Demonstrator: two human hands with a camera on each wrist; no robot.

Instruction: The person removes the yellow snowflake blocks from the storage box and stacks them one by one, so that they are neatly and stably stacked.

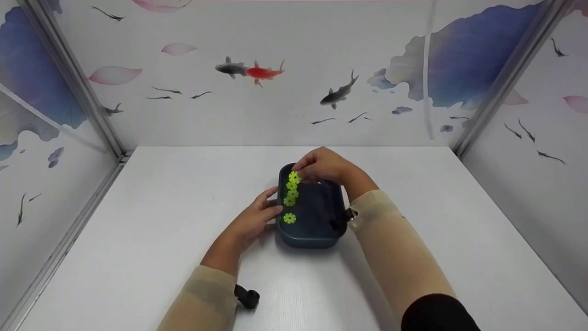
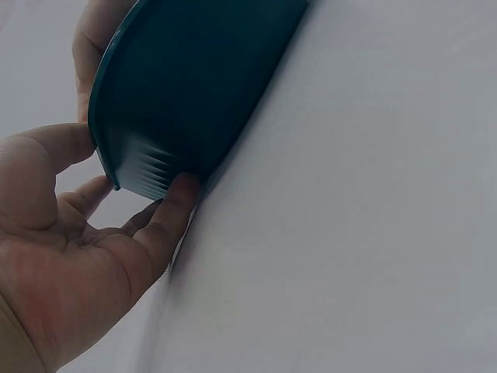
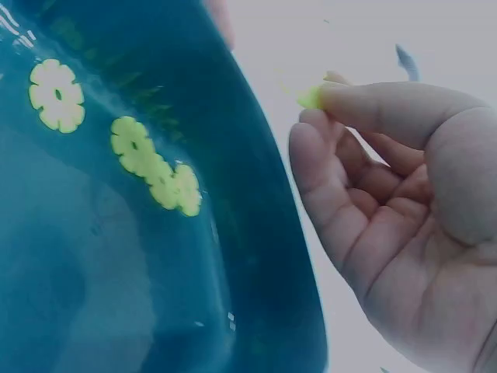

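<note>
A dark blue-green rounded container [image 1: 314,241] stands on the table. Several yellow-green flower-shaped discs lie in it along its left side: one apart [image 1: 289,218], the others in an overlapping row [image 3: 161,183]. At the left wall is my left hand [image 1: 252,218], its thumb at the rim and its other fingers against the outer side [image 2: 155,93]. Over the far end, my right hand [image 1: 324,165] pinches another flower-shaped disc [image 3: 312,99] between thumb and fingertips, seen nearly edge-on in the right wrist view. The palm hides part of the far rim in the head view.
The white tabletop [image 1: 161,207] surrounds the container. Walls printed with fish and leaves close off the back [image 1: 285,115] and both sides. A black strap piece [image 1: 248,298] sticks out from the left sleeve, and another [image 1: 342,218] overlaps the container's right rim.
</note>
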